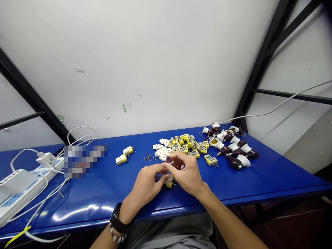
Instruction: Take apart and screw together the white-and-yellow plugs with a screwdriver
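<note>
Left hand: The left hand (144, 185) is curling nearly shut and is pinching a yellow-and-white electrical plug (169, 182) low over the bench (233, 181).

Right hand: The right hand (188, 174) is bending closed just above the plug, and its fingertips (167, 166) appear to be gripping a purple-handled screwdriver (168, 159), though the fingers hide much of the hold.

Plug: It is sitting between both hands, just below centre of the frame, with its long axis tilting across the view and its pins appearing to point toward lower right.

Screwdriver: Its handle is standing almost upright, pointing toward the top of the frame; the shaft and tip are hidden.

Risk: A slipping tip could be gouging the plug or jabbing the left fingers, and a loose brass screw (149, 157) could be rolling away.

Around: Yellow-and-white plug parts (180, 145) are heaped just beyond the hands, with maroon-and-white lamp holders (228, 145) toward the right and a white power strip (26, 190) at lower left.
</note>
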{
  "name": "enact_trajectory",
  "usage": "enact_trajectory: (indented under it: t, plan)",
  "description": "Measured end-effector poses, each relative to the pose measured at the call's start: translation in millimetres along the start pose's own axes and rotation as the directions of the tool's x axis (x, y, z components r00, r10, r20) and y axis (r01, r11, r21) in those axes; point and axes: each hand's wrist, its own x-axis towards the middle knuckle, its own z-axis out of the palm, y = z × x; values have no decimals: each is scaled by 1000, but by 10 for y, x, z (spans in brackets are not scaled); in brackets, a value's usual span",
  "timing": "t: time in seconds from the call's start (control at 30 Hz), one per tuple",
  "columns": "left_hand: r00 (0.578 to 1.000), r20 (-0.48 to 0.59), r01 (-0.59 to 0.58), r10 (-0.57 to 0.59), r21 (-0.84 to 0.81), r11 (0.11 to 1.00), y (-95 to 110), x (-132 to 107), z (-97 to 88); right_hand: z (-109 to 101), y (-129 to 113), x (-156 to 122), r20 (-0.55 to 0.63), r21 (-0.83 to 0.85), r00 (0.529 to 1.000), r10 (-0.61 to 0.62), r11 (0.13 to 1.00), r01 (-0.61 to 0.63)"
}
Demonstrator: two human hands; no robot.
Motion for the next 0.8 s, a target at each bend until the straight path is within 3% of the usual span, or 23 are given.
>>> enact_trajectory:
  t: [0.23,0.4,0.47,0.6,0.8]
  plan:
    - [1000,-1,-17,18,97,995,-17,-16,-1,-50,-32,4,162,43,987,-12,999,6]
    - [999,32,-25,22,95,995,-2,-29,-18,-47,-23,-7,-6,-115,996,-90,989,89]
    - [999,29,-27,24,90,996,-14,-30,-18,-42,-29,-8,1,-79,997,-79,994,78]
    - [999,32,-29,26,98,995,-21,-34,-18,-56,-51,-1,134,25,989,-67,998,65]
    - [999,42,3,-6,69,998,14,-28,-36,-35,-25,-19,-24,-100,993,-112,989,109]
